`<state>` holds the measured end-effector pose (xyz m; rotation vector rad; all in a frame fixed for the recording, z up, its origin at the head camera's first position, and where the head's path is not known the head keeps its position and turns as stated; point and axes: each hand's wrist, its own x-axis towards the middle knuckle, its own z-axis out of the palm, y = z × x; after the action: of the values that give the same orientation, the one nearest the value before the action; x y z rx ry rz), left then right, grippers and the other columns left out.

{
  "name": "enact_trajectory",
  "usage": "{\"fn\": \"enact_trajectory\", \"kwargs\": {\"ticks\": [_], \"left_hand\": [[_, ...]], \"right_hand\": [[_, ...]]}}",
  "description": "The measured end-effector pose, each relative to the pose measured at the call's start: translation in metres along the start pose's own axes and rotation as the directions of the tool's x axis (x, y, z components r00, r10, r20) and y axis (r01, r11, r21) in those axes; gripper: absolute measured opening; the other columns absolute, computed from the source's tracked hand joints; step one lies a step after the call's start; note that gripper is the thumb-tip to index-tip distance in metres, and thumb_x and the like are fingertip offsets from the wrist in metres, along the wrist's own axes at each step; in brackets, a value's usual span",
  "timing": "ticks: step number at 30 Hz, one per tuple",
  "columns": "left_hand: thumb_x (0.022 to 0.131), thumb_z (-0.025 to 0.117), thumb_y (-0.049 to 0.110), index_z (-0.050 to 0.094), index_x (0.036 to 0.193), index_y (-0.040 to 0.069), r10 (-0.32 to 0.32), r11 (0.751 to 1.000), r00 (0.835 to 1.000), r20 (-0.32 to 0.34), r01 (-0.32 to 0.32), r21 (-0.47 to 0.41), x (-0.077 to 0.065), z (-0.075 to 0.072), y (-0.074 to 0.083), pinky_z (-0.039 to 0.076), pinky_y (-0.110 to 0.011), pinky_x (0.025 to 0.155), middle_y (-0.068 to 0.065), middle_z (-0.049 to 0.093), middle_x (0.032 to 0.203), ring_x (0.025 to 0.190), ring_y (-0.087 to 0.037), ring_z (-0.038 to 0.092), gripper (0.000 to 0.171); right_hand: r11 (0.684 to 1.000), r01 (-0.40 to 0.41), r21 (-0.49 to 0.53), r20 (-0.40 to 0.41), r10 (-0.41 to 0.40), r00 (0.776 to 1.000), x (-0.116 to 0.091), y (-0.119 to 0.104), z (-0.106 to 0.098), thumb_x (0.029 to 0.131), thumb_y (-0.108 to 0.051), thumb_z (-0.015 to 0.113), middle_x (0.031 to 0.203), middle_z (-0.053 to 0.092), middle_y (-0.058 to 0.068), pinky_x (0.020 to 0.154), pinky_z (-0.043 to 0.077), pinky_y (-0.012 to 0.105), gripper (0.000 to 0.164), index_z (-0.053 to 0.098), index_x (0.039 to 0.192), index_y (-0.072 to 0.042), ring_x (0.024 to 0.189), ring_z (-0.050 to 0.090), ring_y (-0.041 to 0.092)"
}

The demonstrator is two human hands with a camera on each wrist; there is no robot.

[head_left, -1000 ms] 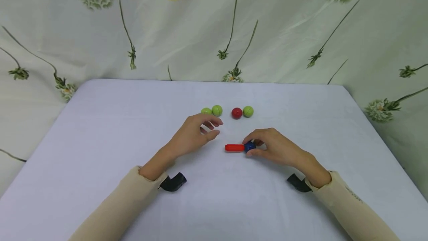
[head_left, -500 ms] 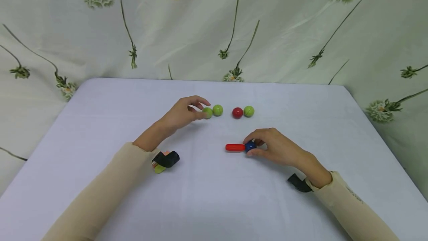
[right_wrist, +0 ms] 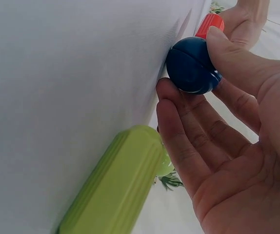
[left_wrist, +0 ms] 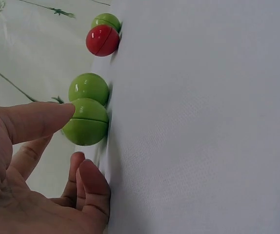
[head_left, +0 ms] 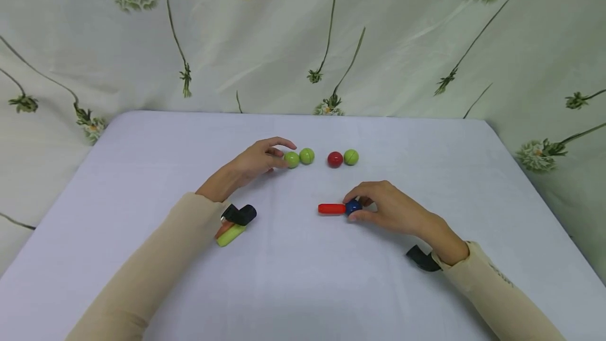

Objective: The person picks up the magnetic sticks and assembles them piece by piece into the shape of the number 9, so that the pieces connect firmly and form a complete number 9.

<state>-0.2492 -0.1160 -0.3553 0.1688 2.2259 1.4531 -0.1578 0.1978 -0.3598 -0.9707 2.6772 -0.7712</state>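
In the head view my left hand (head_left: 259,161) is at the leftmost green ball (head_left: 291,160), thumb against its near side and forefinger stretched above it. The left wrist view has the thumb overlapping that ball (left_wrist: 85,124), the other fingers loosely bent below and apart from it. A second green ball (head_left: 306,156) sits right beside it. My right hand (head_left: 385,207) pinches a dark blue ball (right_wrist: 191,66) between thumb and fingers. From the blue ball's left side a red stick (head_left: 331,209) points left, end against it; whether they are joined I cannot tell.
A red ball (head_left: 335,159) and another green ball (head_left: 351,157) stand at the back of the white table (head_left: 293,288). Under my left wrist lie a yellow-green stick (head_left: 231,236) and an orange-red one. A ribbed green stick (right_wrist: 115,185) lies near my right hand.
My left hand has moved left and away from me to the leftmost green ball, uncovering the sticks under its wrist. The right hand keeps its hold on the blue ball in the same place.
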Motion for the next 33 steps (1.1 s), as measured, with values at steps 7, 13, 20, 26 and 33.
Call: {"fn": "enact_trajectory", "kwargs": {"ticks": [7,13,20,26,33], "left_hand": [[0.093,0.067,0.007,0.059,0.136,0.016,0.004,0.998,1.0,0.001,-0.004,0.061,0.0018,-0.002,0.0003,0.043,-0.03,0.083,-0.009,0.047,0.118,0.103,-0.022,0.045,0.044],[0.093,0.068,0.008,0.059,0.135,0.015,0.017,0.996,1.0,0.017,-0.018,0.09,0.0045,-0.0008,-0.0022,0.044,-0.03,0.082,-0.009,0.047,0.116,0.105,-0.023,0.044,0.044],[0.092,0.069,0.005,0.06,0.133,0.012,0.035,0.995,0.999,-0.002,-0.035,0.09,0.0037,0.0004,-0.0033,0.044,-0.028,0.079,-0.009,0.048,0.113,0.1,-0.022,0.044,0.043],[0.091,0.071,0.007,0.059,0.132,0.01,0.043,0.994,0.999,-0.012,-0.042,0.105,0.0035,0.0019,-0.0041,0.044,-0.027,0.079,-0.012,0.052,0.121,0.1,-0.021,0.047,0.043],[0.091,0.071,0.007,0.059,0.131,0.01,0.043,0.992,0.999,-0.026,-0.039,0.124,0.0041,0.0028,-0.0052,0.044,-0.027,0.079,-0.013,0.056,0.124,0.098,-0.02,0.05,0.042]], "right_hand": [[1.0,0.021,0.003,0.0,-0.021,1.0,0.0007,0.0003,-0.0005,0.089,-0.024,0.077,0.108,0.071,-0.008,0.086,0.054,0.032,0.03,0.071,0.117,-0.016,0.092,0.065,0.007],[1.0,0.018,0.002,0.0,-0.018,1.0,0.0008,0.0007,-0.0002,0.089,-0.025,0.077,0.109,0.071,-0.008,0.086,0.054,0.032,0.03,0.071,0.117,-0.017,0.092,0.065,0.007],[1.0,0.016,-0.001,0.002,-0.016,1.0,0.0007,0.0013,-0.0001,0.089,-0.025,0.077,0.109,0.071,-0.008,0.086,0.054,0.032,0.03,0.071,0.117,-0.017,0.092,0.064,0.007],[1.0,0.015,0.002,0.001,-0.015,1.0,0.0004,0.0014,0.0002,0.09,-0.025,0.077,0.109,0.071,-0.008,0.086,0.053,0.032,0.029,0.071,0.117,-0.017,0.092,0.064,0.007],[1.0,0.0,0.003,0.002,0.0,1.0,0.0,0.0003,0.0006,0.089,-0.025,0.077,0.108,0.07,-0.008,0.085,0.053,0.031,0.03,0.071,0.117,-0.017,0.091,0.063,0.006]]}}
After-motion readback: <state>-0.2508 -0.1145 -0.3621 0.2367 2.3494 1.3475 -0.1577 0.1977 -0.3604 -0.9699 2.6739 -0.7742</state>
